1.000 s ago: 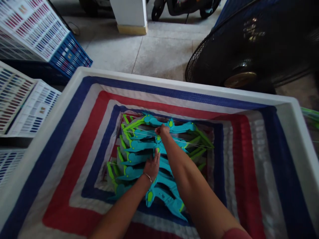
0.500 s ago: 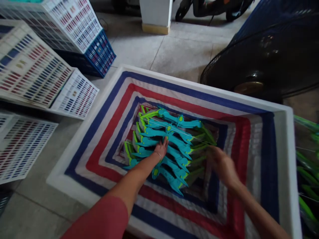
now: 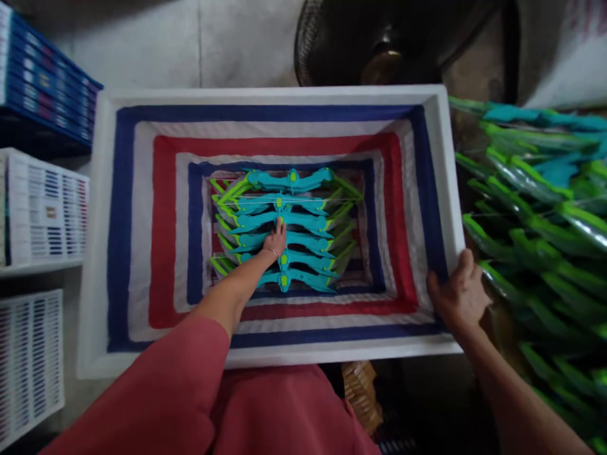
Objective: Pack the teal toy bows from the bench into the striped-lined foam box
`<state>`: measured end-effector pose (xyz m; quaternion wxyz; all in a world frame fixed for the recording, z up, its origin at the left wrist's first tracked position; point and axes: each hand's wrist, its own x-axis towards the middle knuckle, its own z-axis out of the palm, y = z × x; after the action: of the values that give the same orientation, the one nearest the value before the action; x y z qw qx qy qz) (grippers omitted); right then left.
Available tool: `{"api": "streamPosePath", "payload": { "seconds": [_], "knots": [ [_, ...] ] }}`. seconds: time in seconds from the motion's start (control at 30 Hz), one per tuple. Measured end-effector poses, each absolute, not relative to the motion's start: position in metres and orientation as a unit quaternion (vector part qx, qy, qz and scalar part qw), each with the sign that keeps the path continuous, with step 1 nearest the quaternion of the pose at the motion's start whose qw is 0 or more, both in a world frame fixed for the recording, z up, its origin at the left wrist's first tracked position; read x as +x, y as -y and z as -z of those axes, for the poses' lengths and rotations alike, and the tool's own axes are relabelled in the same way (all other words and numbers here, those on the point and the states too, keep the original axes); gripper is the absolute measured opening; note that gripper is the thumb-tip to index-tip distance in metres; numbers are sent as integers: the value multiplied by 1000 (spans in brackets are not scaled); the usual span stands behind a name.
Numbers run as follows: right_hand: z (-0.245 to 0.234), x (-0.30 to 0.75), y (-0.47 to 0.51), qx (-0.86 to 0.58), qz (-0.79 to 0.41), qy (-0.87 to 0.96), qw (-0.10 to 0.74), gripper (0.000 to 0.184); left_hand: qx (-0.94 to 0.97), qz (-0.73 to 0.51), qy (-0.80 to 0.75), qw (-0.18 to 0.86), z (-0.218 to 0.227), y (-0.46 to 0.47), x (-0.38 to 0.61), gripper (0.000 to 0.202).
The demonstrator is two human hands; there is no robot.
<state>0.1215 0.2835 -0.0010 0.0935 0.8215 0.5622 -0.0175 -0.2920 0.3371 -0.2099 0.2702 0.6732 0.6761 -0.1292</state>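
Several teal and lime toy bows [image 3: 284, 221] lie stacked in rows at the bottom of a deep box lined with a red, white and blue striped bag [image 3: 161, 234]. My left hand [image 3: 275, 240] reaches down into the box and rests with fingers flat on the middle of the stack, holding nothing. My right hand [image 3: 459, 294] is up at the box's right rim [image 3: 450, 189], its thumb and fingers closed over the edge of the liner there.
A large heap of more teal and green bows [image 3: 535, 208] lies right of the box. White and blue plastic crates [image 3: 42, 208] stand at the left. A black fan [image 3: 379, 44] sits behind the box on the tiled floor.
My right hand left the bow stack and moved out to the box's right rim. My left hand stayed on the bows. The view swung to look straight down.
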Motion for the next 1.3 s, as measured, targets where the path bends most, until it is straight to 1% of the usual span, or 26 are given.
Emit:
{"api": "streamPosePath", "payload": {
  "seconds": [0.13,0.27,0.37,0.4,0.47,0.57,0.63,0.67,0.7,0.83,0.9,1.07,1.2,1.3],
  "knots": [
    [-3,120,-287,817,24,-569,92,88,678,148,-673,255,211,-337,-295,88],
    [-1,121,-283,812,28,-577,77,84,685,155,-668,244,211,-336,-298,86],
    [1,120,-282,805,31,-589,66,84,684,94,-681,245,212,-327,-304,85],
    [1,121,-282,804,30,-591,63,84,688,65,-679,248,212,-320,-308,82],
    [2,122,-282,803,30,-592,55,85,707,31,-657,260,210,-302,-320,69],
    [4,124,-282,804,32,-592,45,87,731,69,-609,301,205,-264,-341,46],
    [6,125,-281,804,33,-591,48,89,726,116,-591,332,204,-239,-353,39],
    [6,126,-281,806,33,-589,52,90,720,140,-585,346,206,-230,-357,40],
    [7,126,-281,808,33,-585,56,92,713,163,-581,359,209,-222,-360,46],
    [7,126,-283,814,32,-577,68,98,680,236,-569,398,234,-217,-356,79],
    [6,126,-284,817,30,-572,74,100,664,263,-566,411,248,-222,-349,85],
    [7,129,-283,827,26,-555,85,103,646,293,-572,412,268,-227,-334,73],
    [8,131,-283,831,20,-546,103,104,641,297,-580,407,270,-221,-331,68],
    [8,131,-284,833,27,-543,101,105,639,292,-580,412,270,-220,-332,66]
  ]
}}
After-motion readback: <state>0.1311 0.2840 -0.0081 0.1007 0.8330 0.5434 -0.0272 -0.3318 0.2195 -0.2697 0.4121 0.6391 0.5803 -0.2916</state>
